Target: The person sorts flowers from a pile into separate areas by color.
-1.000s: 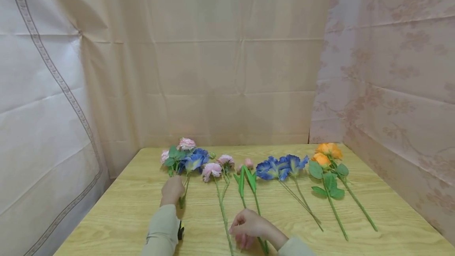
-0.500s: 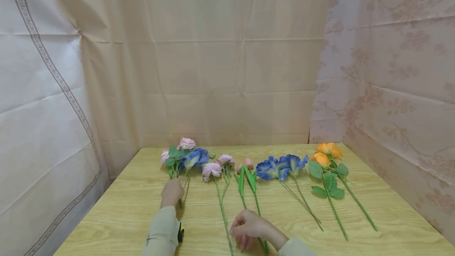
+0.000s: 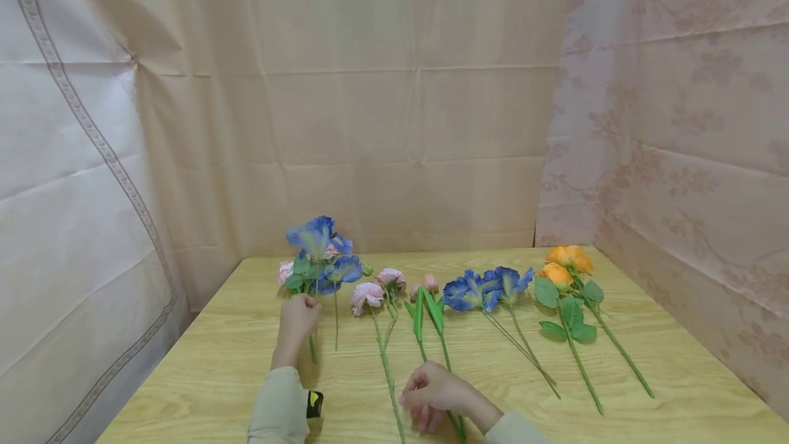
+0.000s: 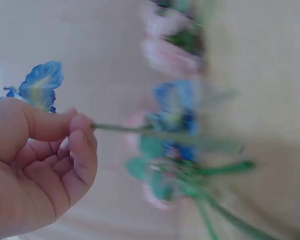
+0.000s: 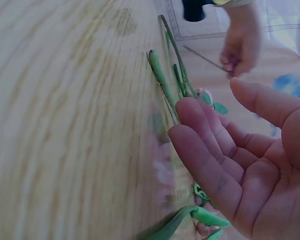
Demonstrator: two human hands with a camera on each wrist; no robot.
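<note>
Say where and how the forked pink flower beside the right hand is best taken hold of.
Likely by the single stem, below where it splits toward the blooms, pinched across from its right side: that stretch is slim, looks bare and runs toward the near side, with the right hand close beside it.

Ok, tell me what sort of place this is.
Probably a makeshift, cloth-screened workspace: beige cloth hangs behind, floral cloth at the right, and a wood-grain table bears loose flowers.

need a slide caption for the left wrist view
Left hand pinching the stem of a blue flower, with blurred pink flowers in the background.
</note>
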